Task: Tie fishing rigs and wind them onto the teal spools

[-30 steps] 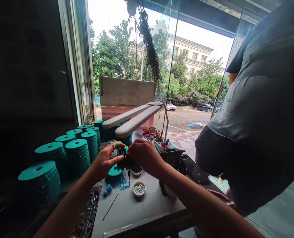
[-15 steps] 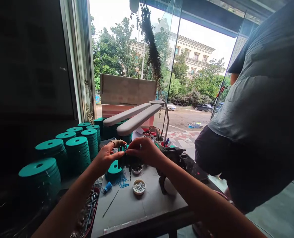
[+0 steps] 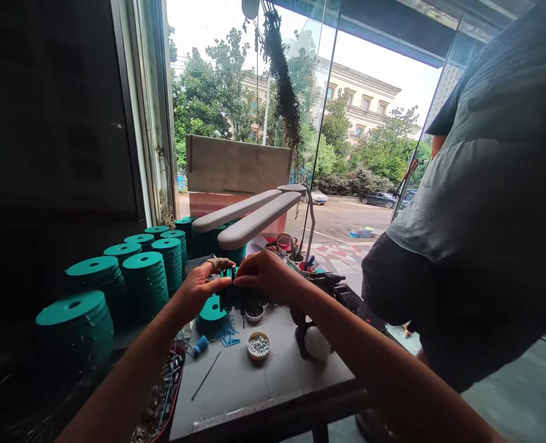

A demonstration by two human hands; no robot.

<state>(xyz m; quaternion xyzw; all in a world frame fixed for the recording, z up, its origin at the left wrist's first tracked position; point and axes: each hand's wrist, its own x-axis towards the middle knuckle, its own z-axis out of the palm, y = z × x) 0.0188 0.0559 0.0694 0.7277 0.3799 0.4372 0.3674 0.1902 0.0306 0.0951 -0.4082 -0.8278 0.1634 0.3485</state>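
Note:
My left hand (image 3: 202, 284), with a wrapped finger, is closed on a small green spool (image 3: 227, 280) at the middle of the view. My right hand (image 3: 266, 274) is bent over the right side of the same spool, its thumb and forefinger pinched together; what they hold is too small to tell. A dark machine part (image 3: 240, 299) stands under both hands. Below them on the white table (image 3: 236, 387) are a bowl of white beads (image 3: 259, 346) and a bowl of dark pieces (image 3: 254, 312).
Stacks of green spools (image 3: 144, 277) stand at the left. A two-armed white lamp (image 3: 249, 227) hangs low beyond my hands. A bin of metal parts (image 3: 162, 394) sits by the near left table edge. A person (image 3: 476, 184) stands at the right.
My right hand has tilted and lowered slightly beside the spool. My left hand has barely moved. The view has shifted very slightly.

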